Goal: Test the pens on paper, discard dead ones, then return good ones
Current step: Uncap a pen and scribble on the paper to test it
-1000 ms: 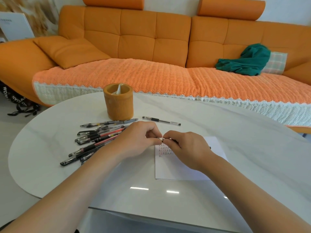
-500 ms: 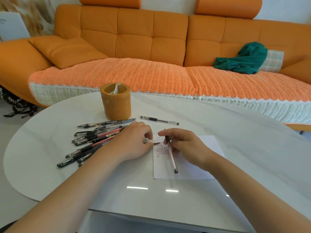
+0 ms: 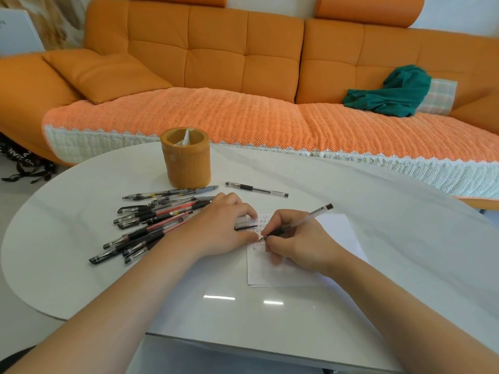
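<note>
My right hand [image 3: 299, 242] grips a clear pen [image 3: 305, 218] in a writing hold, its tip down on the white paper [image 3: 337, 236] among rows of small written marks. My left hand [image 3: 221, 228] rests at the paper's left edge with its fingers curled round the pen's clear cap [image 3: 243, 225], whose black clip sticks out to the right. A pile of several black and red pens [image 3: 151, 222] lies on the table to the left of my left hand. One single black pen [image 3: 256, 189] lies apart, beyond the hands.
An orange cylindrical pen holder [image 3: 185, 157] stands behind the pile with something white inside. The white oval table [image 3: 405, 238] has its front edge close to me. An orange sofa [image 3: 243, 63] with a green cloth [image 3: 391, 93] runs behind it.
Both hands pulled the cap off the pen. My right hand then turned the pen into a writing hold and set its tip on the paper, while my left hand kept the cap.
</note>
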Action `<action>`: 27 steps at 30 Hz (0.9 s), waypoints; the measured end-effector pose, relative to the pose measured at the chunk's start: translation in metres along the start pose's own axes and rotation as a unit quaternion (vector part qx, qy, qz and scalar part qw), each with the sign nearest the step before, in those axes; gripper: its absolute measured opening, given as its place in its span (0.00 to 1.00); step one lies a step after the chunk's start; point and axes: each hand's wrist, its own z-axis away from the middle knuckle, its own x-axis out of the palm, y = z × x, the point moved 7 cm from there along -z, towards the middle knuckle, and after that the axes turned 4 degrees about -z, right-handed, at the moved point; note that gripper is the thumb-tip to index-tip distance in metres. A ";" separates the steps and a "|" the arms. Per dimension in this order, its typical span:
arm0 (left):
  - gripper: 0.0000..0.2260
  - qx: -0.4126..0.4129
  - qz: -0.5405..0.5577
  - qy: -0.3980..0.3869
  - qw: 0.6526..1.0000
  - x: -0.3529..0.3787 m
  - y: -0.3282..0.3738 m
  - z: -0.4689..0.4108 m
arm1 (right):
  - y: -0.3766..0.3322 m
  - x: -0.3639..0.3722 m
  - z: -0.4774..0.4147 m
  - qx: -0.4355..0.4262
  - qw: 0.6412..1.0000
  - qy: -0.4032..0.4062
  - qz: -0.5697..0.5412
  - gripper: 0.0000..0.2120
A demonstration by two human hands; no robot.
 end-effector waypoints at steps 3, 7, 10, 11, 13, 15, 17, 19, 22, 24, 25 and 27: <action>0.19 0.000 0.004 -0.004 1.000 0.000 0.000 0.000 | 0.000 0.003 -0.001 -0.003 1.000 0.001 0.022 0.04; 0.18 0.002 0.004 -0.011 1.000 0.000 0.001 -0.001 | -0.002 0.004 -0.004 -0.015 1.000 0.006 0.021 0.05; 0.18 0.001 0.009 -0.012 1.000 0.000 0.001 -0.001 | -0.002 0.004 -0.006 -0.011 1.000 0.002 0.019 0.07; 0.19 -0.001 0.010 -0.012 1.000 0.000 0.000 -0.001 | -0.001 0.004 -0.007 -0.010 1.000 0.002 0.020 0.08; 0.20 -0.007 0.008 -0.012 1.000 0.000 0.000 -0.001 | 0.000 0.004 -0.008 -0.009 0.999 0.002 0.031 0.09; 0.20 -0.009 0.006 -0.011 1.000 0.000 0.000 -0.001 | 0.001 0.004 -0.009 -0.010 0.999 0.005 0.037 0.09; 0.20 -0.011 0.007 -0.010 1.000 0.000 0.000 -0.001 | 0.002 0.004 -0.009 -0.010 0.999 0.007 0.040 0.10; 0.21 -0.014 0.007 -0.013 1.000 0.000 0.001 -0.002 | 0.002 0.004 -0.009 -0.014 0.999 0.007 0.046 0.09; 0.22 -0.022 0.010 -0.017 1.000 -0.001 0.001 -0.003 | 0.003 0.005 -0.008 -0.021 0.998 0.005 0.053 0.09; 0.22 -0.027 0.013 -0.023 0.999 -0.001 0.001 -0.003 | 0.003 0.006 -0.009 -0.025 0.998 0.004 0.062 0.09; 0.22 -0.029 0.014 -0.025 0.999 -0.001 0.001 -0.004 | 0.003 0.006 -0.009 -0.027 0.997 0.003 0.067 0.10; 0.23 -0.033 0.016 -0.031 0.999 0.000 0.001 -0.005 | 0.003 0.007 -0.009 -0.027 0.997 0.004 0.073 0.10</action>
